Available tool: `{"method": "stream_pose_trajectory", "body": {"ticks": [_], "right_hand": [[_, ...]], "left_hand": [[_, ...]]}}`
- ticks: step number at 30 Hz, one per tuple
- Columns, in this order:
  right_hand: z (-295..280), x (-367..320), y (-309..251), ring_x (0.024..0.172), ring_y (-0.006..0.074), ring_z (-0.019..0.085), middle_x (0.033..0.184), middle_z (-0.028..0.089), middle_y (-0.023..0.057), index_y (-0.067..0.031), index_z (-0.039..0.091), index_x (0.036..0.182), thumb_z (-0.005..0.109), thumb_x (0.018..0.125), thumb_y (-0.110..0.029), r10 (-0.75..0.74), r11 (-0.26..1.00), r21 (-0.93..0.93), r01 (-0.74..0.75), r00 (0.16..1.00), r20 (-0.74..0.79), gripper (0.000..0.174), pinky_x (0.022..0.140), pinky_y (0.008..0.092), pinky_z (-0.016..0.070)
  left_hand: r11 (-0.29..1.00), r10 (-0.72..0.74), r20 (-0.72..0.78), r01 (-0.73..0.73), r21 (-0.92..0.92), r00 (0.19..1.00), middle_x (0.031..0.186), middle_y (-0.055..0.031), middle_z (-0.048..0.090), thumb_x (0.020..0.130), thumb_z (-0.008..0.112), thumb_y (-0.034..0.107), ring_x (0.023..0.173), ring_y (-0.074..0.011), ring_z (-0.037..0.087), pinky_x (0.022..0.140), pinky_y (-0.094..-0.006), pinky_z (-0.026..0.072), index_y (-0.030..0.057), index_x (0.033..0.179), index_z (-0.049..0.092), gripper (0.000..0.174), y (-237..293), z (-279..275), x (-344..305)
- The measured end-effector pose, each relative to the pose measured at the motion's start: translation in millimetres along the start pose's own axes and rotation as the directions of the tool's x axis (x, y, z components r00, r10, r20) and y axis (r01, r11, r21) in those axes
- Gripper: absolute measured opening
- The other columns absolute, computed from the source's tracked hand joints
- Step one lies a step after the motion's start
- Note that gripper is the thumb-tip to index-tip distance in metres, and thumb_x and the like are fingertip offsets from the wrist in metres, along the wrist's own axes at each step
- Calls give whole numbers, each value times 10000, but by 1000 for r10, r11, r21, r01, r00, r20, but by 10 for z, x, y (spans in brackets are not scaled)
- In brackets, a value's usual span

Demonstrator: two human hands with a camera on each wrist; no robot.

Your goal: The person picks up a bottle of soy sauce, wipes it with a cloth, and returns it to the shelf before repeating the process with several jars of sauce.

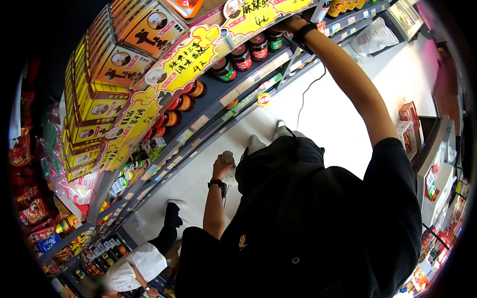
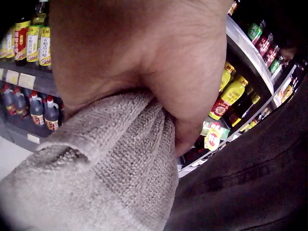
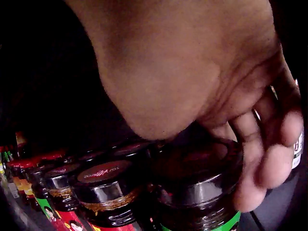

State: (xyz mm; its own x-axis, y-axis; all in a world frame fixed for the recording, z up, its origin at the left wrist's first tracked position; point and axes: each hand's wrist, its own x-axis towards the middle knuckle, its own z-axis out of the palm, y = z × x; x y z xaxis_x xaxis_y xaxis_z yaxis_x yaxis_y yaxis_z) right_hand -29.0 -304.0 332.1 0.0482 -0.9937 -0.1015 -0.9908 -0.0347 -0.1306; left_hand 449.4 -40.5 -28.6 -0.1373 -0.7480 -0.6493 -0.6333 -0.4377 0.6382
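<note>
My left hand [image 1: 219,168] hangs low beside my body and grips a bunched grey towel [image 2: 120,163], whose loose folds spread below the palm in the left wrist view. On the shelf, my right hand [image 1: 294,24] reaches in under the yellow price signs to the end of a row of sauce jars. Its fingers [image 3: 269,166] curl down along the right side of a dark-lidded jar [image 3: 192,192] with a green label. The thumb is hidden behind the palm. More jars [image 3: 106,185] with black lids and red labels stand close beside that one.
Stacked yellow boxes [image 1: 92,131] and handwritten price signs [image 1: 191,54] line the upper shelf. A cable [image 1: 301,102] hangs near my right arm. Another person in a white shirt [image 1: 144,265] is at lower left. Red crates [image 1: 408,116] stand at the right.
</note>
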Motion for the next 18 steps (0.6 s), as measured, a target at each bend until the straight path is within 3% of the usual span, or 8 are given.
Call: {"method": "stream_pose_trajectory", "body": {"ticks": [1, 4, 6, 7, 9, 10, 12, 18], "right_hand": [[515, 348, 356, 1283, 248, 516, 1403, 564, 101, -183, 566, 1347, 553, 893, -320, -261, 935, -308, 174, 928, -266, 474, 1125, 472, 318], [714, 419, 417, 1235, 293, 555, 1347, 602, 106, -165, 604, 1304, 642, 830, -324, -386, 899, -418, 131, 687, -615, 501, 1068, 460, 385], [689, 202, 426, 1060, 339, 647, 1183, 670, 145, -113, 664, 1151, 667, 824, -361, -341, 939, -195, 283, 699, -628, 410, 846, 442, 533], [676, 31, 396, 940, 351, 671, 1012, 702, 156, -84, 674, 1049, 666, 845, -383, -134, 987, -132, 93, 927, -351, 362, 758, 459, 544], [710, -457, 73, 729, 380, 661, 760, 676, 142, -50, 601, 1086, 657, 882, -318, -54, 989, 60, 136, 702, -710, 341, 672, 493, 532], [678, -773, -198, 737, 377, 667, 794, 692, 136, -58, 576, 1123, 653, 894, -289, 189, 939, 342, -38, 888, -419, 335, 683, 471, 539], [1300, -1060, -326, 835, 235, 688, 964, 706, 120, -64, 623, 1141, 683, 904, -215, 26, 855, 516, 54, 989, -147, 287, 730, 376, 532], [1939, -1648, -1290, 1422, 304, 363, 1526, 390, 200, -49, 300, 1524, 776, 853, -373, -335, 384, 919, -86, 915, 225, 884, 1154, 383, 321]], "left_hand": [[1000, 23, 0, -23, -7, 1000, 1145, -175, 678, 676, 802, 184, 1067, -344, 655, 911, -424, 524, 47, 1231, 559, 621, -10, -12, 3], [999, 34, -6, -34, 17, 999, 1138, -178, 679, 682, 797, 192, 1053, -344, 658, 907, -424, 523, 36, 1225, 565, 610, -43, -61, 21], [996, 70, -29, -69, 56, 997, 1130, -180, 679, 683, 797, 192, 1042, -344, 659, 892, -428, 526, 32, 1219, 569, 604, 10, -132, -21], [993, 116, -53, -115, 26, 992, 1102, -183, 680, 691, 794, 193, 1052, -350, 653, 885, -429, 525, 33, 1222, 569, 599, 153, -193, -99], [983, 167, -135, -155, 96, 977, 1100, -182, 677, 696, 793, 191, 1068, -353, 646, 891, -428, 523, 31, 1219, 570, 590, 412, -302, -156], [967, 215, -177, -183, 180, 960, 1097, -180, 673, 701, 792, 188, 1084, -357, 638, 898, -426, 521, 29, 1215, 571, 582, 521, -356, -196], [965, 252, -141, -236, 118, 958, 1156, -186, 646, 710, 805, 176, 1143, -371, 602, 940, -423, 504, 27, 1267, 558, 628, 851, -497, -226], [797, 557, -224, -590, -128, 800, 1290, -185, 593, 706, 851, 190, 1214, -340, 568, 1018, -413, 458, 9, 1338, 517, 738, 1922, -492, -344]]}}
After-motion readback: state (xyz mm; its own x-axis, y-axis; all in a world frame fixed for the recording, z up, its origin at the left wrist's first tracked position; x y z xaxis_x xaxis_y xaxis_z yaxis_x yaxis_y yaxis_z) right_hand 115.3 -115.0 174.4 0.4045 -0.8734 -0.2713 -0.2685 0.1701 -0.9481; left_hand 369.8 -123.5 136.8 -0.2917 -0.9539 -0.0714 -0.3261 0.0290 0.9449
